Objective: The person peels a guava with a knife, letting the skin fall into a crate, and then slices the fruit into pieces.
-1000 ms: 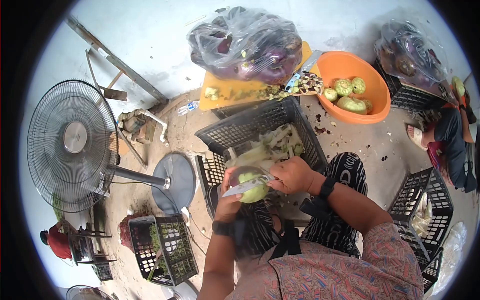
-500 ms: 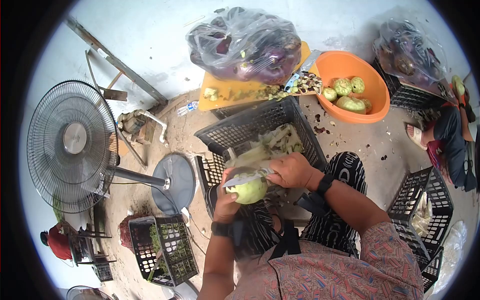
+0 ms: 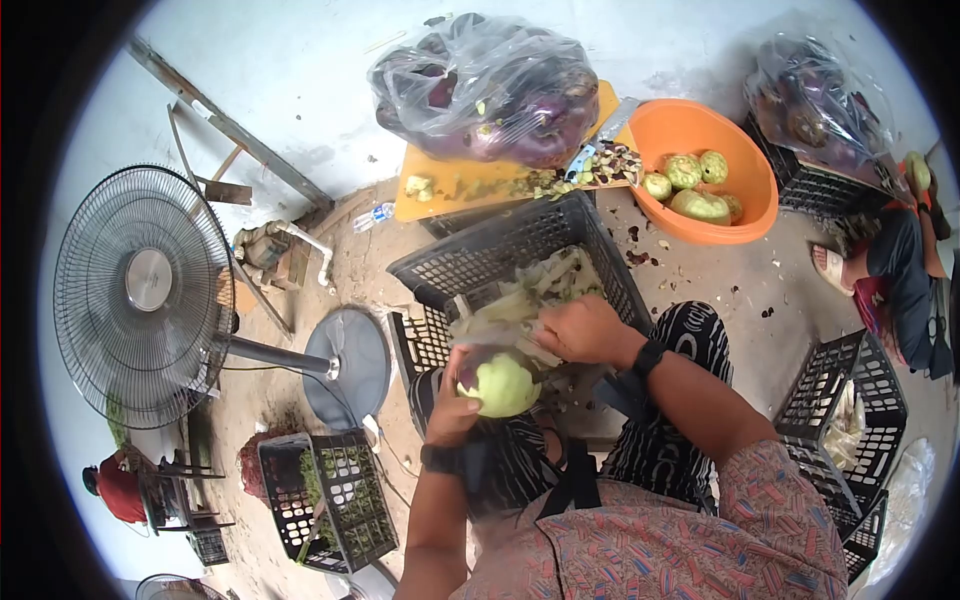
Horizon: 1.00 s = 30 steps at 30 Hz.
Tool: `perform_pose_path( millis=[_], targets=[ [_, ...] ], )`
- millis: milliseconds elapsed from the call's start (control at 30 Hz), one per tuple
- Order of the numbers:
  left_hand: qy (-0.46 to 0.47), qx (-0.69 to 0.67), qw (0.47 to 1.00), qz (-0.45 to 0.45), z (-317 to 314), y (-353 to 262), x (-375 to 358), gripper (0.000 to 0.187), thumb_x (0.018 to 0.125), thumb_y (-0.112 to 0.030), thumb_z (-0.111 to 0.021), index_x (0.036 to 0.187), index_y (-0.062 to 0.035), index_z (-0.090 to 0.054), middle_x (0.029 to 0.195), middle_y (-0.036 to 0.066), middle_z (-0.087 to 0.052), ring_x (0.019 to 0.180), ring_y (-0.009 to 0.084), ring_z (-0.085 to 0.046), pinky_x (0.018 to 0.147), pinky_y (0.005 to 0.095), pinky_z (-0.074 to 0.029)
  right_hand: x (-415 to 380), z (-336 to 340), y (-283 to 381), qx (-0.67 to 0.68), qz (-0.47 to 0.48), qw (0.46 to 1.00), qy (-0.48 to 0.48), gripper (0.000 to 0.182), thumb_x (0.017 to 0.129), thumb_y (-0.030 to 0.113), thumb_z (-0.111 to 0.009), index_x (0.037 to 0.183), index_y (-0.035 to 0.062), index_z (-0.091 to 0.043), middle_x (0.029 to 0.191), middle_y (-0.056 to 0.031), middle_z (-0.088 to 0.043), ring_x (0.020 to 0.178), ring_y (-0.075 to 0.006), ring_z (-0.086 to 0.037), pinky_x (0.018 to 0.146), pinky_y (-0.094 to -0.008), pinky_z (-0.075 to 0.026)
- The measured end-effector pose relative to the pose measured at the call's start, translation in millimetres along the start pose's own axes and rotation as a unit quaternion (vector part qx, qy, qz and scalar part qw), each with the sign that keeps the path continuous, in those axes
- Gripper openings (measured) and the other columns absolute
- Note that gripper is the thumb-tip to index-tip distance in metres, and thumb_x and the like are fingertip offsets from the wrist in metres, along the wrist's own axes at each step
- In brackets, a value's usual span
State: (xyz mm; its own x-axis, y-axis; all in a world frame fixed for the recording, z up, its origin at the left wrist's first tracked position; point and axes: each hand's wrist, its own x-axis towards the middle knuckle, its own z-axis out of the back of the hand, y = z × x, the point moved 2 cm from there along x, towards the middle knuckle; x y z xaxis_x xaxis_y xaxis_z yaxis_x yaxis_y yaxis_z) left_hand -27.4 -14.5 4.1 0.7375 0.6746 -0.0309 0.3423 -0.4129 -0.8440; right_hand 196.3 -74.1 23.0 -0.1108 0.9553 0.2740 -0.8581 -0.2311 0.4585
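My left hand [image 3: 456, 408] is closed around the side of a round, partly peeled kohlrabi [image 3: 505, 387], pale green where bare and purple at its upper left. My right hand [image 3: 585, 330] is a closed fist just above and to the right of it, gripping a knife. The knife's blade [image 3: 508, 336] is a pale blur by the top of the kohlrabi, and its handle is hidden in my fingers. Below both hands, a black plastic crate [image 3: 432, 268] holds pale, stringy peelings [image 3: 562, 275].
An orange basin [image 3: 757, 222] holds several peeled vegetables. Bagged purple vegetables [image 3: 490, 95] lie on a yellow board [image 3: 425, 195] beside another knife [image 3: 583, 160]. A fan [image 3: 150, 280] stands left. Crates [image 3: 325, 505] flank me, with people [image 3: 122, 490] at both edges.
My right hand has risen slightly, and the blade has come off the kohlrabi's face, now smeared by motion. The kohlrabi has shifted a little right and turned, showing its purple patch.
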Motion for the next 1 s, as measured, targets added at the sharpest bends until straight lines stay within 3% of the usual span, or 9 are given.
perform_pose_path(
  millis=[67, 233, 300, 433, 500, 767, 1000],
  targets=[
    [0.022, -0.008, 1.0, 0.009, 4, 2, 1, 0.082, 0.057, -0.021, -0.082, 0.125, -0.0036, -0.041, 0.116, 0.008, -0.055, 0.107, 0.0203, -0.055, 0.094, 0.0322, -0.044, 0, -8, -6, -0.01, -0.014, 1.0, -0.007, 0.033, 0.09, 0.037, -0.052, 0.08, 0.0072, -0.061, 0.065, -0.0151, -0.061, 0.061, -0.0364, -0.059, 0.058, -0.0459, -0.047],
    [-0.061, 0.006, 0.998, 0.003, 2, 3, 10, 0.072, 0.063, -0.018, -0.079, 0.124, -0.0045, -0.044, 0.112, 0.007, -0.055, 0.106, 0.0195, -0.055, 0.093, 0.032, -0.045, 1, -11, -3, 0.017, -0.048, 0.997, -0.065, 0.032, 0.09, 0.035, -0.054, 0.077, 0.0065, -0.057, 0.063, -0.014, -0.059, 0.059, -0.0364, -0.058, 0.055, -0.0451, -0.046],
    [-0.078, 0.001, 0.997, 0.01, 3, 4, 12, 0.066, 0.069, -0.015, -0.075, 0.126, -0.0057, -0.043, 0.116, 0.007, -0.054, 0.109, 0.0204, -0.054, 0.094, 0.0335, -0.045, 0, -6, 3, 0.045, 0.003, 0.994, -0.099, 0.031, 0.088, 0.034, -0.056, 0.077, 0.0061, -0.056, 0.062, -0.0133, -0.059, 0.057, -0.035, -0.058, 0.052, -0.0436, -0.046],
    [-0.091, 0.045, 0.995, 0.008, 5, 10, 16, 0.067, 0.071, -0.015, -0.075, 0.128, -0.005, -0.042, 0.121, 0.009, -0.052, 0.113, 0.0213, -0.052, 0.097, 0.0345, -0.042, -4, -5, 15, 0.039, 0.055, 0.995, -0.069, 0.034, 0.086, 0.039, -0.056, 0.074, 0.0072, -0.058, 0.063, -0.0137, -0.06, 0.057, -0.0338, -0.059, 0.054, -0.0441, -0.046],
    [-0.097, 0.037, 0.995, 0.009, 3, 12, 18, 0.067, 0.072, -0.014, -0.075, 0.129, -0.0048, -0.041, 0.122, 0.01, -0.052, 0.114, 0.0213, -0.052, 0.097, 0.0345, -0.042, -4, -8, 14, 0.008, 0.101, 0.989, -0.107, 0.029, 0.087, 0.035, -0.059, 0.077, 0.0078, -0.055, 0.059, -0.011, -0.056, 0.052, -0.0318, -0.057, 0.048, -0.0402, -0.045],
    [-0.077, 0.038, 0.996, 0.013, 9, 18, 17, 0.07, 0.074, -0.008, -0.073, 0.135, -0.007, -0.039, 0.123, 0.009, -0.052, 0.116, 0.0216, -0.051, 0.099, 0.0332, -0.042, -4, -5, 14, -0.002, 0.099, 0.99, -0.104, 0.029, 0.086, 0.037, -0.06, 0.078, 0.0086, -0.056, 0.061, -0.0101, -0.058, 0.054, -0.0306, -0.058, 0.05, -0.0397, -0.046],
    [-0.086, 0.121, 0.989, 0.012, 4, 17, 17, 0.064, 0.07, 0.004, -0.07, 0.128, -0.0081, -0.046, 0.117, 0.006, -0.055, 0.112, 0.0192, -0.053, 0.097, 0.0301, -0.043, -9, -7, 13, -0.048, 0.134, 0.984, -0.104, 0.03, 0.081, 0.04, -0.063, 0.076, 0.0107, -0.057, 0.06, -0.0078, -0.057, 0.053, -0.0287, -0.058, 0.051, -0.0393, -0.046]
  ],
)
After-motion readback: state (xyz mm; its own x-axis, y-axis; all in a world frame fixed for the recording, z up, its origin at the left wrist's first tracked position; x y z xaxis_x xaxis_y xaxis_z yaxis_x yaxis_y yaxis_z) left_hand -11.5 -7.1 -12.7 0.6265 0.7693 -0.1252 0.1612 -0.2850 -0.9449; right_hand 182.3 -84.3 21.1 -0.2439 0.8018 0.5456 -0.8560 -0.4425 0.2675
